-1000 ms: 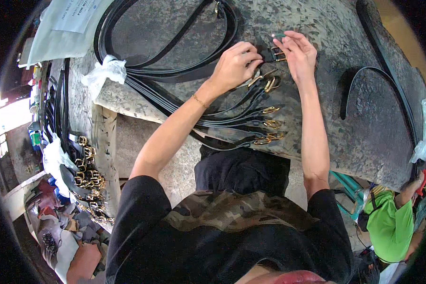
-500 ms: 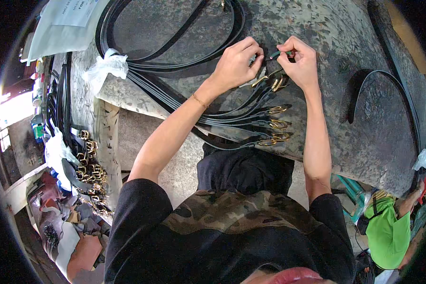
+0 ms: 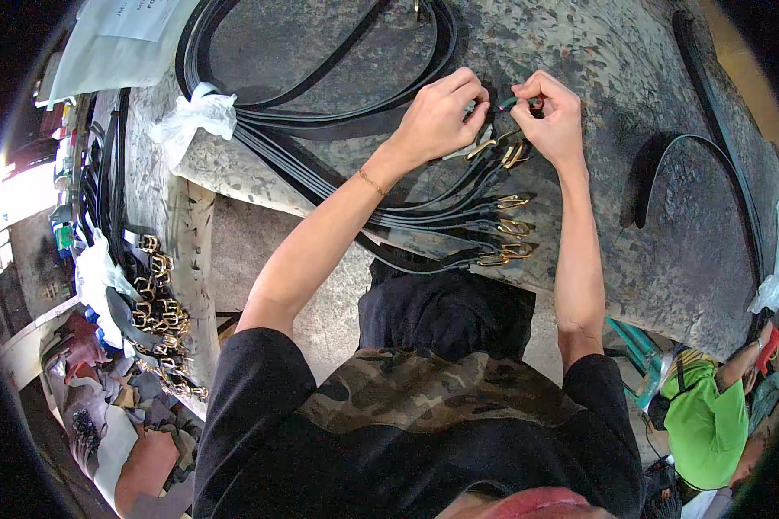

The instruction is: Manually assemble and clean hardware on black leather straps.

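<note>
Above the table, my left hand (image 3: 441,117) is closed, fingers and thumb pinched around something mostly hidden, with a small teal bit showing. A short gap away, my right hand (image 3: 551,121) pinches a small dark green object (image 3: 528,104) whose kind I cannot make out. Just below the two hands are the gold buckles (image 3: 512,156) of several black belts. More gold buckles (image 3: 514,228) lie fanned out nearer to me, by the table edge. Their long straps (image 3: 294,173) run up to the left, tied with white plastic (image 3: 201,117).
Black straps loop across the worn grey table (image 3: 580,43), and another strap (image 3: 697,138) curls at its right side. More buckled belts (image 3: 160,303) hang at the left edge. Leather scraps (image 3: 138,432) are piled lower left. A person in green (image 3: 705,432) is at lower right.
Both hands stay almost in place, still pinching; the fingers shift only slightly. The view has moved a little, and the belts lie as before.
</note>
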`<state>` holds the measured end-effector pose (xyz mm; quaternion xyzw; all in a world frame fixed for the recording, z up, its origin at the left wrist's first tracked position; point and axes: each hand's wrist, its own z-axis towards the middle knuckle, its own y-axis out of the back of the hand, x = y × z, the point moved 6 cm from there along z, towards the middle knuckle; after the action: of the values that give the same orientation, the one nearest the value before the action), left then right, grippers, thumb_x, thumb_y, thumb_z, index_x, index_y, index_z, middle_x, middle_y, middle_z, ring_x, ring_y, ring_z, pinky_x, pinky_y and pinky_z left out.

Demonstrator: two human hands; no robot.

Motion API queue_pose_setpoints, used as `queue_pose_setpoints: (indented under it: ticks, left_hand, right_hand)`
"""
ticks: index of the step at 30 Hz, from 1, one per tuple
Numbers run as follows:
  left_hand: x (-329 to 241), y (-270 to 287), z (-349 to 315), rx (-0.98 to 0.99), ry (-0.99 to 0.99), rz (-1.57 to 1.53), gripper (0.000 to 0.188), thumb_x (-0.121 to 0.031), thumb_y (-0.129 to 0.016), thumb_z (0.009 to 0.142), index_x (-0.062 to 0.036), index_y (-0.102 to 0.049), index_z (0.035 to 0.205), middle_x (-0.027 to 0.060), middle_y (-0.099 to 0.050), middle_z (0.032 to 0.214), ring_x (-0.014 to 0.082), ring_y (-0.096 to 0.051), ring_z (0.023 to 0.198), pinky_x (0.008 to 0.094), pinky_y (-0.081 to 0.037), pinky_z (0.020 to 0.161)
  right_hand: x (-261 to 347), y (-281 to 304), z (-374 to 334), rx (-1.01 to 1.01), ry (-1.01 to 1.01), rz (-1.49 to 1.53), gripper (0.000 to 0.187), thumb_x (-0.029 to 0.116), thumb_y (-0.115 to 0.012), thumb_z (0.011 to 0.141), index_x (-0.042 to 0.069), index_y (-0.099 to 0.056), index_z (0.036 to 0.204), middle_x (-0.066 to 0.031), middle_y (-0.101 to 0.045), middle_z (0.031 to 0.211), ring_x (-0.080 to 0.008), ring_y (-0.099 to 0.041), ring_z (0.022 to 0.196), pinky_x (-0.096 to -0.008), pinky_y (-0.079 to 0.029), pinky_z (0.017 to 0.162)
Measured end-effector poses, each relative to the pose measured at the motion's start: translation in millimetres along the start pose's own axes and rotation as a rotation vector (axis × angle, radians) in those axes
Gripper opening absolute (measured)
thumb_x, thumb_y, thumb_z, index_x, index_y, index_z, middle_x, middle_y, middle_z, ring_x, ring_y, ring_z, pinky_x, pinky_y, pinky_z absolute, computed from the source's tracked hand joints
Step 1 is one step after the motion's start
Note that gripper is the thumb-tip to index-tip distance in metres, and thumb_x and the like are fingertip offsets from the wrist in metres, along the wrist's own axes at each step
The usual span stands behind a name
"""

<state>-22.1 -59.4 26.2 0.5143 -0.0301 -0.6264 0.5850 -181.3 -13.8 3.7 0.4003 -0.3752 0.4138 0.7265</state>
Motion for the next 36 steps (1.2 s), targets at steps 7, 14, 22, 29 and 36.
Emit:
queue_pose_setpoints:
  ticks: [7, 14, 22, 29, 36]
  left_hand:
    - [-1, 1, 0, -0.005, 0.018, -0.016, 0.009, 0.000, -0.067, 0.078, 0.0023, -0.061, 0.085, 0.0140, -0.060, 0.086, 0.0321, -0.063, 0.079, 0.0371, -0.052, 0.071]
    - [-14, -1, 2, 0.016, -0.069, 0.157, 0.021, -0.017, -0.068, 0.080, -0.0065, -0.068, 0.098, 0.0121, -0.059, 0.104, 0.0299, -0.063, 0.082, 0.0391, -0.053, 0.073]
    - [-8, -9, 3, 0.084, -0.055, 0.191, 0.028, -0.023, -0.068, 0.081, -0.0128, -0.069, 0.108, 0.0087, -0.062, 0.101, 0.0282, -0.064, 0.082, 0.0376, -0.053, 0.073]
    - [-6, -29, 32, 0.012, 0.282, 0.163, 0.022, -0.024, -0.071, 0.080, -0.0113, -0.074, 0.097, 0.0092, -0.066, 0.087, 0.0305, -0.066, 0.077, 0.0405, -0.053, 0.068]
    - [-1, -23, 30, -0.175, 0.165, 0.063, 0.008, -0.007, -0.071, 0.079, -0.0035, -0.074, 0.086, 0.0108, -0.063, 0.081, 0.0277, -0.063, 0.074, 0.0365, -0.051, 0.068]
  right_hand:
    - [-3, 2, 0, -0.031, 0.031, 0.020, 0.010, -0.004, -0.065, 0.073, -0.001, -0.056, 0.076, -0.0004, -0.056, 0.072, -0.0047, -0.046, 0.060, -0.0209, -0.038, 0.053]
    - [-16, 24, -4, -0.372, -0.162, 0.202, 0.009, -0.003, -0.067, 0.079, 0.001, -0.059, 0.080, 0.0039, -0.053, 0.069, -0.0021, -0.045, 0.061, -0.0194, -0.036, 0.053]
    - [-24, 31, -1, -0.426, -0.198, 0.245, 0.007, -0.003, -0.066, 0.082, 0.000, -0.059, 0.082, 0.0012, -0.057, 0.071, -0.0058, -0.055, 0.063, -0.0207, -0.041, 0.056]
    - [-42, 32, -2, -0.448, -0.245, 0.474, 0.006, -0.003, -0.064, 0.084, 0.000, -0.058, 0.084, -0.0039, -0.063, 0.076, -0.0133, -0.067, 0.071, -0.0230, -0.049, 0.061]
    - [-34, 33, 0, -0.407, -0.204, 0.355, 0.007, 0.001, -0.066, 0.082, -0.001, -0.059, 0.082, -0.0005, -0.061, 0.075, -0.0076, -0.059, 0.069, -0.0224, -0.045, 0.061]
